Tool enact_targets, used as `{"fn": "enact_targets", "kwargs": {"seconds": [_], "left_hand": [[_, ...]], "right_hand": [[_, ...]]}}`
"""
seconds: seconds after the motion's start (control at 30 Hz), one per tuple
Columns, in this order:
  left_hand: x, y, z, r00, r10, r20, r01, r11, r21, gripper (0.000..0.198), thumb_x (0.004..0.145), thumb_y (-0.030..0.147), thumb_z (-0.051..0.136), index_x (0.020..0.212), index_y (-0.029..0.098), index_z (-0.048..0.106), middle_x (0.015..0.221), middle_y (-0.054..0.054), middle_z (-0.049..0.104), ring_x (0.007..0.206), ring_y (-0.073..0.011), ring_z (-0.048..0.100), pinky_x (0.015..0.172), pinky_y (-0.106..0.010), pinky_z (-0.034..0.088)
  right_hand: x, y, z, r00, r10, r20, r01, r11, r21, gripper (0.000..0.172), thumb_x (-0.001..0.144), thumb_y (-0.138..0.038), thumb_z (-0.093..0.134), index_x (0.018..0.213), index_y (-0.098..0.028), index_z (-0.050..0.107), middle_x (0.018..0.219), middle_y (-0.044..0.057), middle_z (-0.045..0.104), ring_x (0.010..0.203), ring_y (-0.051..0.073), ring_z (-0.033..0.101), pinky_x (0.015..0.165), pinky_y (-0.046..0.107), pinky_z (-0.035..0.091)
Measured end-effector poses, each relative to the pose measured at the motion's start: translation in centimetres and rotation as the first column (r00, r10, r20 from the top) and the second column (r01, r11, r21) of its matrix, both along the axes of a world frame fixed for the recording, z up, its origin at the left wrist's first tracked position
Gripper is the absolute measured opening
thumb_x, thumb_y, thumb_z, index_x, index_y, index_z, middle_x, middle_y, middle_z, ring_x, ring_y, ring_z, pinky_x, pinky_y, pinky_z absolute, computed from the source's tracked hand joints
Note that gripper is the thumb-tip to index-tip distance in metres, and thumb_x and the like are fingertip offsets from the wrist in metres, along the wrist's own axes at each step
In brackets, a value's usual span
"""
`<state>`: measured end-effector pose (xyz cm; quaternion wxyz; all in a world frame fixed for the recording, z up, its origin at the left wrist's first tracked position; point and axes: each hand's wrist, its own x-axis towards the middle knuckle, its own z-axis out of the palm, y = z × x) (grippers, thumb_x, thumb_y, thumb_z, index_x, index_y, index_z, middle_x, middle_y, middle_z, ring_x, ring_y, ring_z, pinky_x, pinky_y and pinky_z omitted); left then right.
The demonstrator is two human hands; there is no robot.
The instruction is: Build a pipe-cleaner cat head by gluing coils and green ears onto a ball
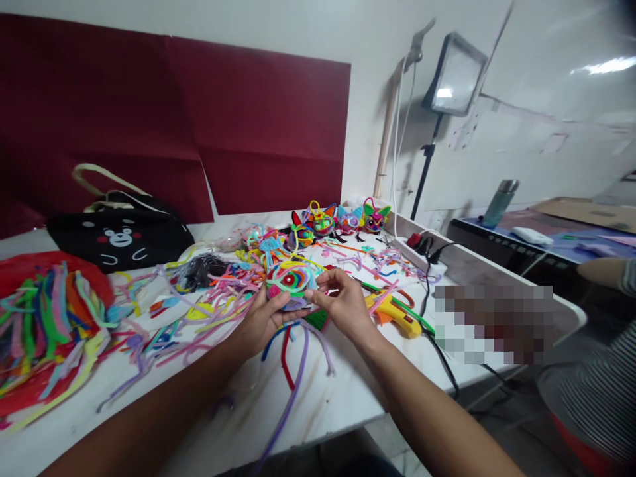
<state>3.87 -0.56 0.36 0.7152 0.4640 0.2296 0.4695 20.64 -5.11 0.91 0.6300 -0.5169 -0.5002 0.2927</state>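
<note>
My left hand (261, 321) cups a small ball-shaped figure wound from many-coloured pipe cleaners (291, 281) from below and the left. My right hand (342, 301) pinches the figure's right side with thumb and fingers. Loose purple, red and blue pipe cleaner ends (298, 371) hang down from the figure over the white table (348, 397). Both hands hold it a little above the table, near its middle.
Several finished pipe-cleaner cat heads (342, 218) stand at the back. A pile of loose pipe cleaners lies on red sheeting (44, 318) at left. A black bear-print bag (119, 235), a yellow glue gun (395, 315) with its black cable and a power strip (422, 248) are nearby. Another person's striped sleeve (603, 391) shows at right.
</note>
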Motion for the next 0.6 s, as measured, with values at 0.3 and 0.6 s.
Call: {"fn": "enact_targets", "kwargs": {"seconds": [0.3, 0.6], "left_hand": [[0.1, -0.2, 0.2, 0.999, 0.052, -0.002, -0.052, 0.997, 0.065, 0.071, 0.077, 0.022, 0.083, 0.138, 0.032, 0.048, 0.102, 0.001, 0.076, 0.091, -0.0214, 0.075, 0.09, -0.048, 0.063], [0.0, 0.0, 0.7, 0.988, 0.156, 0.011, -0.157, 0.984, 0.085, 0.073, 0.078, 0.018, 0.082, 0.139, 0.034, 0.045, 0.104, 0.001, 0.073, 0.093, -0.02, 0.073, 0.09, -0.048, 0.063]], "right_hand": [[1.0, 1.4, 1.1, 0.995, 0.086, 0.045, -0.087, 0.996, 0.023, 0.045, 0.056, -0.051, 0.088, 0.08, -0.021, 0.064, 0.071, -0.002, 0.063, 0.068, 0.016, 0.059, 0.062, 0.029, 0.049], [0.8, 3.1, 2.3, 0.98, 0.201, -0.012, -0.201, 0.979, -0.022, 0.051, 0.046, -0.048, 0.092, 0.077, -0.02, 0.063, 0.076, -0.003, 0.065, 0.058, 0.01, 0.057, 0.054, 0.025, 0.046]]}}
